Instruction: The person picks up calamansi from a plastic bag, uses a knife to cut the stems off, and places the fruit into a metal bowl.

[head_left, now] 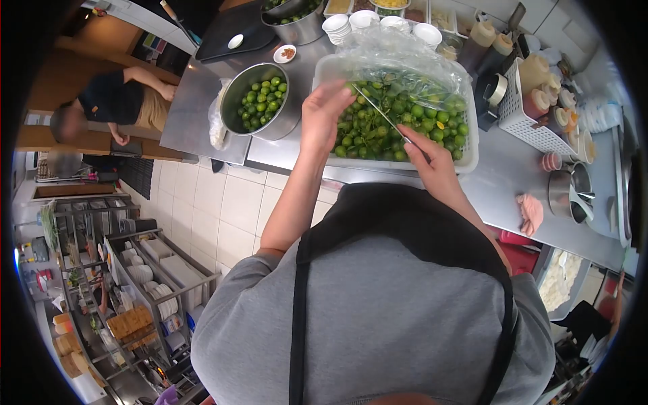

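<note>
My right hand (430,158) grips a small knife (379,113), its thin blade slanting up and left over the limes. At the blade's tip is my left hand (322,113), smeared by motion, with a small green lime (349,88) at its fingertips. Below both hands lies a white plastic tub (472,145) heaped with limes (395,131), some with leaves and stems. A clear plastic bag (412,64) covers the tub's far part. Left of my left hand, a steel pot (288,111) contains more limes (260,101).
Stacked white bowls (335,27) and a small dish (285,54) stand behind. A white basket of bottles (523,111), a pink cloth (530,212) and a steel container (560,192) are to the right. Another person (111,94) stands at the left.
</note>
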Demonstrator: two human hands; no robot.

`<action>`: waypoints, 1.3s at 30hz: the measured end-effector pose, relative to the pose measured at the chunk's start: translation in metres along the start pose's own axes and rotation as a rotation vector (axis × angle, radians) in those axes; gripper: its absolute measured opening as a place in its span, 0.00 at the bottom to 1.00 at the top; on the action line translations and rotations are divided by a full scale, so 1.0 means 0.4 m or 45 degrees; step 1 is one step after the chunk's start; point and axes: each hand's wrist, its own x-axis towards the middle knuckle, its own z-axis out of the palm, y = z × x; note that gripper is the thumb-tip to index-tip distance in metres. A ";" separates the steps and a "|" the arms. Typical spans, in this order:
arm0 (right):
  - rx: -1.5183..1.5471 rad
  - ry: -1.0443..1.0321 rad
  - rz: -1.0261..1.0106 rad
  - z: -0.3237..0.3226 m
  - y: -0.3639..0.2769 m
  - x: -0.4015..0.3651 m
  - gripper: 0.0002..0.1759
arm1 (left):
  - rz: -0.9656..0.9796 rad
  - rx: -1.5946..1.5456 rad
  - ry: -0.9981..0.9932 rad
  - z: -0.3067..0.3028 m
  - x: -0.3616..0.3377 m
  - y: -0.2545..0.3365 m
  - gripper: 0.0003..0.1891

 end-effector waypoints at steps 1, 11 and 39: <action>0.000 0.000 -0.001 -0.001 -0.002 0.001 0.18 | 0.001 0.004 0.005 -0.001 0.000 -0.002 0.10; -0.171 0.082 -0.078 0.007 0.008 0.015 0.17 | -0.092 0.062 -0.118 0.025 -0.040 -0.035 0.10; -0.248 0.040 -0.105 0.004 0.020 0.014 0.17 | -0.140 -0.263 -0.065 -0.092 0.030 0.000 0.13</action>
